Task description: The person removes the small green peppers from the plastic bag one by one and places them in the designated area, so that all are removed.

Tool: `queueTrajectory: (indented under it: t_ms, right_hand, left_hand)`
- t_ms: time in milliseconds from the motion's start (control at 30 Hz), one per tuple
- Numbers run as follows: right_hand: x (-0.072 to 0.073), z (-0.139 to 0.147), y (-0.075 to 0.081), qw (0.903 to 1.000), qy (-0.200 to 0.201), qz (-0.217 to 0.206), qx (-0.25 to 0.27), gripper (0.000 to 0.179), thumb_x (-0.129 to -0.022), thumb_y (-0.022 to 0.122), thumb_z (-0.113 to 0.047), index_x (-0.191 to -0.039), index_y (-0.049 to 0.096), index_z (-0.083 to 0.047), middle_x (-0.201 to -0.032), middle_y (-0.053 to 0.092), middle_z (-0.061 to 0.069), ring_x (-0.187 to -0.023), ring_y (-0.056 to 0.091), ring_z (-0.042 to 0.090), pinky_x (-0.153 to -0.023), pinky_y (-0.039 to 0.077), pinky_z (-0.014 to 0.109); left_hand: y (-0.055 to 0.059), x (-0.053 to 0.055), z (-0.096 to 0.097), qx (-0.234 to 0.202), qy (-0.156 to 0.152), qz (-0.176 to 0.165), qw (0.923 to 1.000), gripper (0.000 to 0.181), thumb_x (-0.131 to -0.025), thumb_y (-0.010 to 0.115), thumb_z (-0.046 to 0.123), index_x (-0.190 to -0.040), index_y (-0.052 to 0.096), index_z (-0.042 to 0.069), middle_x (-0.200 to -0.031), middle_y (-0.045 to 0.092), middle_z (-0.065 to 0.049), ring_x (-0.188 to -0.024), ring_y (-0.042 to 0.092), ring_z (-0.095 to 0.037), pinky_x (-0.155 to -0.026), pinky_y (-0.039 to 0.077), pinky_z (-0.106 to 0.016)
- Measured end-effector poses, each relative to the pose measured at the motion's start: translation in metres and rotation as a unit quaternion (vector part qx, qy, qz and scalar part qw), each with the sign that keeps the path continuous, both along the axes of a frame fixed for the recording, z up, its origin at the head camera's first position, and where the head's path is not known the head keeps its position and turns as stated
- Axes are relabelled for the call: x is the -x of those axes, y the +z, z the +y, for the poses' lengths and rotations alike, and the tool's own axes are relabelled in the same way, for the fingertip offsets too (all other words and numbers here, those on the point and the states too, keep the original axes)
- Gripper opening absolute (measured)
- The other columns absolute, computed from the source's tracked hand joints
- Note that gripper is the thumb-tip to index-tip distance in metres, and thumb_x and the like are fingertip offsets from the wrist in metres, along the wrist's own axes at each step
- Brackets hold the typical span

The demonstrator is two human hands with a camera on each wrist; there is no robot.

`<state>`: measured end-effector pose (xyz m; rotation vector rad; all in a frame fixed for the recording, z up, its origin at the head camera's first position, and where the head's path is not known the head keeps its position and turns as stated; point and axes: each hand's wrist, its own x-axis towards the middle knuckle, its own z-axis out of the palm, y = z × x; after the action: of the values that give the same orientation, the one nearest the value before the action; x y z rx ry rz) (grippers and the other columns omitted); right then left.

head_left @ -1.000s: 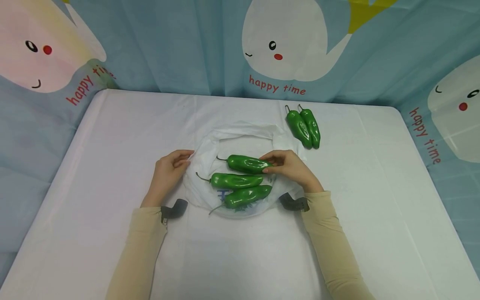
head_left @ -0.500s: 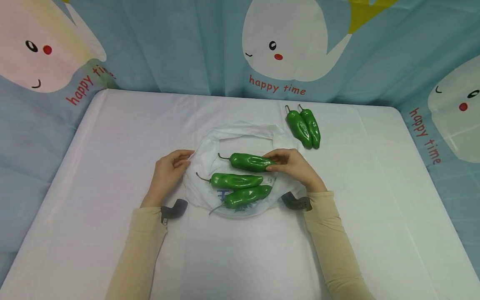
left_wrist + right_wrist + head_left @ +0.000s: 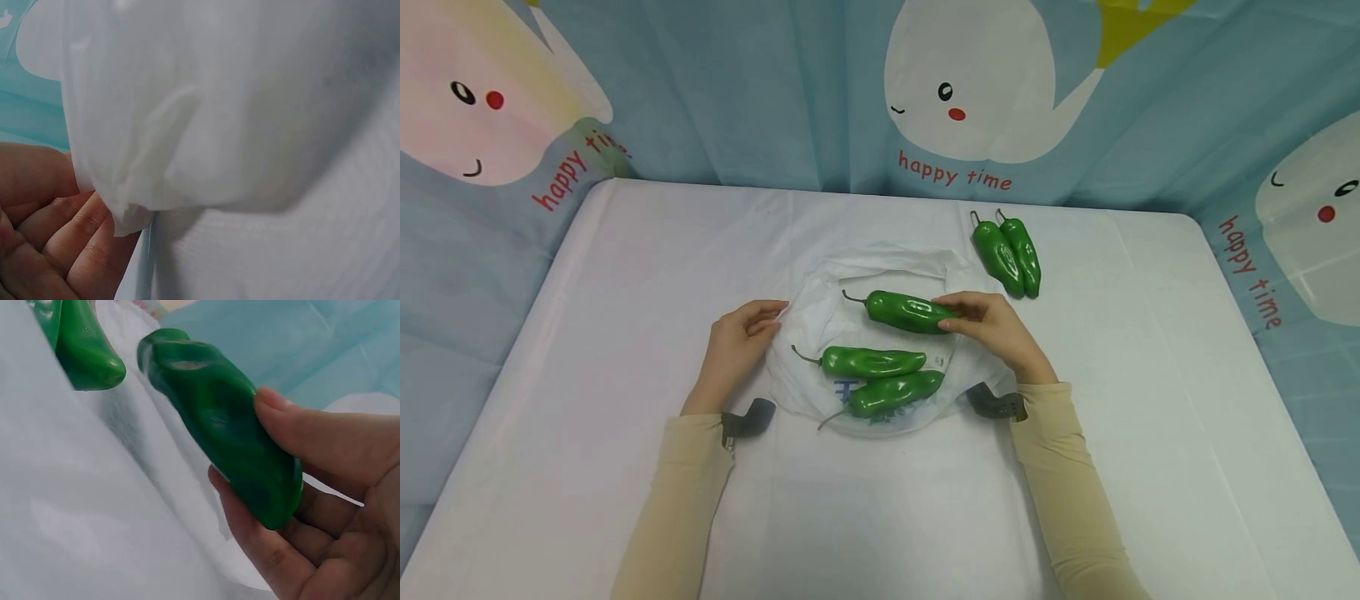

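Observation:
My right hand (image 3: 996, 329) pinches the tip end of a green pepper (image 3: 901, 312) between thumb and fingers; in the right wrist view the pepper (image 3: 222, 422) slants up and away from the fingers. Below it is a white plastic bag (image 3: 805, 325) with its mouth spread wide. Two more green peppers, an upper one (image 3: 872, 362) and a lower one (image 3: 897, 393), lie within the bag's opening. At the left, my left hand (image 3: 736, 346) pinches the bag's edge, and the left wrist view shows the thin plastic (image 3: 156, 125) caught between thumb and fingers.
Two green peppers (image 3: 997, 258) lie side by side beyond the bag, toward the table's far edge. White cloth covers the table (image 3: 1150, 375). A blue curtain (image 3: 760, 92) with whale prints hangs behind it and along the sides.
My right hand has moved away from me and slightly right with its pepper, widening the gap to the other two in the bag. The left hand has stayed in place.

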<state>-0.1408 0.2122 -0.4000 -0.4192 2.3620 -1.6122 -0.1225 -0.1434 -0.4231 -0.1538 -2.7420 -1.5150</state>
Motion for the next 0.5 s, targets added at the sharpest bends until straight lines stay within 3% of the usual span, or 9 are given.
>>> queueTrajectory:
  t_ms: [167, 500]
  right_hand:
    - [0.0002, 0.0025, 0.0001, 0.9996, -0.026, 0.009, 0.008, 0.034, -0.084, 0.07, -0.004, -0.118, 0.065, 0.002, -0.119, 0.063, 0.014, -0.097, 0.062, 0.011, -0.082, 0.052, 0.021]
    - [-0.0004, 0.0072, 0.0014, 0.9969, -0.07, 0.028, 0.023, 0.034, -0.084, 0.071, -0.009, -0.116, 0.066, 0.001, -0.12, 0.063, 0.014, -0.109, 0.06, 0.014, -0.087, 0.05, 0.021]
  left_hand:
    - [0.0001, 0.0, -0.0001, -0.003, -0.001, -0.001, 1.0, 0.028, -0.089, 0.059, -0.004, -0.117, 0.063, -0.001, -0.118, 0.063, -0.018, -0.104, 0.063, -0.028, -0.08, 0.048, -0.008]
    - [-0.0004, 0.0003, -0.0002, -0.003, -0.002, -0.002, 1.0, 0.028, -0.089, 0.059, -0.003, -0.117, 0.063, -0.001, -0.118, 0.063, -0.017, -0.104, 0.063, -0.028, -0.081, 0.048, -0.009]
